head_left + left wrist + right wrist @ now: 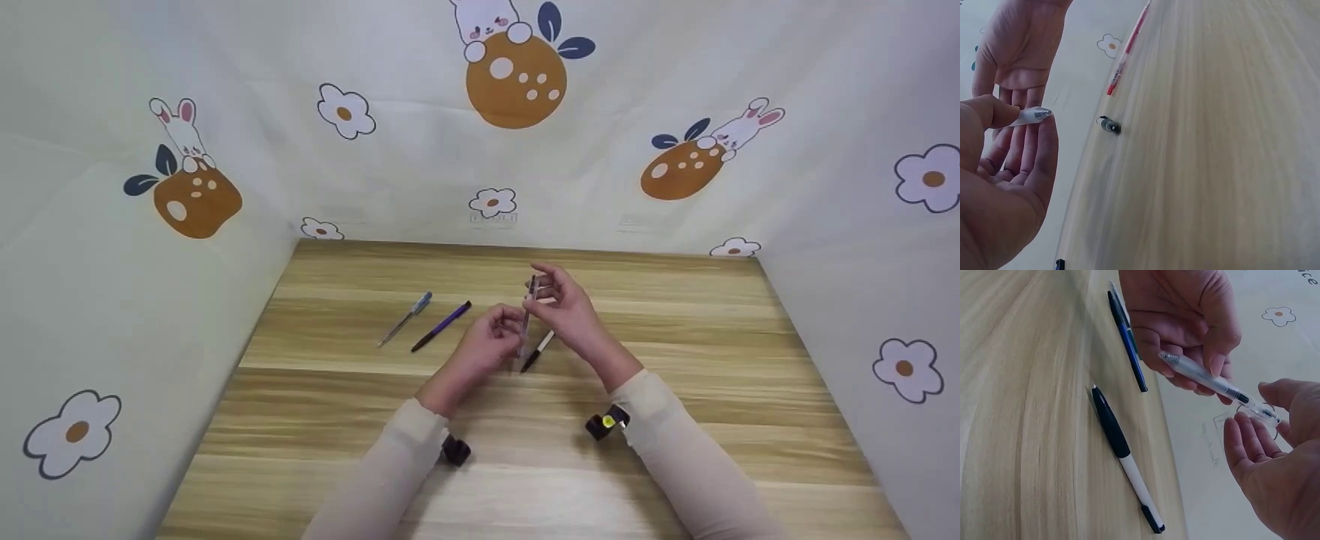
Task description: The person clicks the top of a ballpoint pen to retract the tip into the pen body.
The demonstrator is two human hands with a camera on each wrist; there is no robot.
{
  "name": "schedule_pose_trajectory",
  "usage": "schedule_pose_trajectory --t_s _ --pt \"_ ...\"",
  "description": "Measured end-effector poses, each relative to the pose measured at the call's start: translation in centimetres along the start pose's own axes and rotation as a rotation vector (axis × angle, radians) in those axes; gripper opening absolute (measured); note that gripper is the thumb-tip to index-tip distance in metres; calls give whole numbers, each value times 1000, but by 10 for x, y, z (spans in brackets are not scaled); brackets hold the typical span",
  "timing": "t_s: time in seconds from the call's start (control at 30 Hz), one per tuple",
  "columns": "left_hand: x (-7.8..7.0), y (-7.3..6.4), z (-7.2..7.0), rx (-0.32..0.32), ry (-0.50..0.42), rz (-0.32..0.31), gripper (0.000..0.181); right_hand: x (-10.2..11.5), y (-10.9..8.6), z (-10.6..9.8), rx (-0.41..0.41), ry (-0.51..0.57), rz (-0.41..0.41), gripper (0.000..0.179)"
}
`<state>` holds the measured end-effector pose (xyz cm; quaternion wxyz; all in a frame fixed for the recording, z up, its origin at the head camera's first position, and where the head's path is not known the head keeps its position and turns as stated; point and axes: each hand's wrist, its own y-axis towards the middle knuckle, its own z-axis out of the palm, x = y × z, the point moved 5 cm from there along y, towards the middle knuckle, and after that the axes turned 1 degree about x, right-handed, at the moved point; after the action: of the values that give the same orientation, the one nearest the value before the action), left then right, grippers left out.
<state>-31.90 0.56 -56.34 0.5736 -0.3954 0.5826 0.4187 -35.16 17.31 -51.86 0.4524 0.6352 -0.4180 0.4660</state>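
One white-and-clear pen (1196, 372) is held above the tabletop (525, 450) between both hands, its tip toward six o'clock in the head view and its clear end toward twelve. At its eight o'clock, the left hand (487, 345) pinches the barrel with thumb against fingers. At three o'clock, the right hand (568, 309) is loosely spread, thumb and fingers either side of the clear end; whether they touch it I cannot tell. The step in hand looks like handling this pen; the next move seems to call for a steady left pinch while the right works at the clear end. Further out, a black-and-white pen (538, 351) lies at six o'clock, a purple pen (442, 325) at nine, and a light-blue clear pen (405, 319) just beyond it.
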Motion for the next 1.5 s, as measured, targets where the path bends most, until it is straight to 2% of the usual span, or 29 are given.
schedule_pose_trajectory --t_s 0.27,0.5,0.67,0.9,1.17,1.27,1.5 --pt "-1 -4 -12 -11 89 -18 36 -1 -2 -1 58 -203 -54 73" --pt "-6 -6 -25 -31 242 -11 32 -4 -1 -5 100 -320 -79 79" --pt "-8 -7 -32 -48 325 -19 31 -3 -2 -7 110 -365 -101 84" --pt "-5 -7 -42 -50 361 -19 34 -5 -2 -8 120 -420 -141 87" --pt "-7 -11 -52 -72 448 -26 33 -9 2 -8 128 -464 -151 88" --pt "-8 -13 -55 -81 487 -15 33 -10 3 -8 123 -468 -153 87" --pt "-10 -16 -61 -97 627 54 32 -10 3 -6 131 -515 -147 88"
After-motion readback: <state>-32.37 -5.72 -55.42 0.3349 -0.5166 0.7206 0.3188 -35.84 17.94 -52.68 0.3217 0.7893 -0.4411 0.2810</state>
